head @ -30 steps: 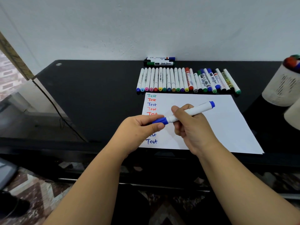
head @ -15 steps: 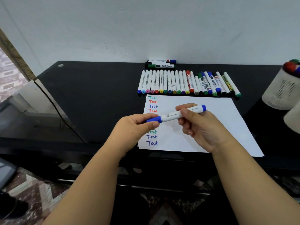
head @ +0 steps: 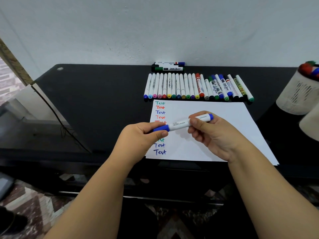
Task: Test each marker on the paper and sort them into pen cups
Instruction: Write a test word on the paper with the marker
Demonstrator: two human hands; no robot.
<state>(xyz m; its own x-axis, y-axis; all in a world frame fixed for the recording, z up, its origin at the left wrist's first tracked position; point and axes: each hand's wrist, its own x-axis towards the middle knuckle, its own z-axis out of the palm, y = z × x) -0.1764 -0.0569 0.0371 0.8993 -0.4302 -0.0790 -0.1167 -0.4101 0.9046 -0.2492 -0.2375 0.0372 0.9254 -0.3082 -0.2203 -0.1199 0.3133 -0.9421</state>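
Both hands grasp one blue marker [head: 183, 123] above the sheet of paper [head: 207, 135]. The left hand [head: 143, 135] pinches the blue cap [head: 160, 128] between thumb and curled fingers; the right hand [head: 212, 133] pinches the white barrel near its far end, thumb on top. The marker is held nearly level, cap end slightly lower and towards the left. This two-ended hold suits either pulling the cap off or pressing it home; which of the two cannot be told, as the cap sits flush against the barrel.

The marker is off the paper and touches nothing but the two hands. Its middle stretch lies bare between the grips, label showing.

On the paper, a column of the word "Test" in green, red and blue runs down the left edge, partly hidden by the left hand. Judged from this, several markers are already tested.

A row of markers [head: 196, 87] lies side by side just beyond the paper's far edge, caps towards the person. Two more lie crosswise against the wall. A white mesh pen cup [head: 296, 94] stands at the right, well apart, markers inside it; a second cup [head: 310, 125] is only partly in view.
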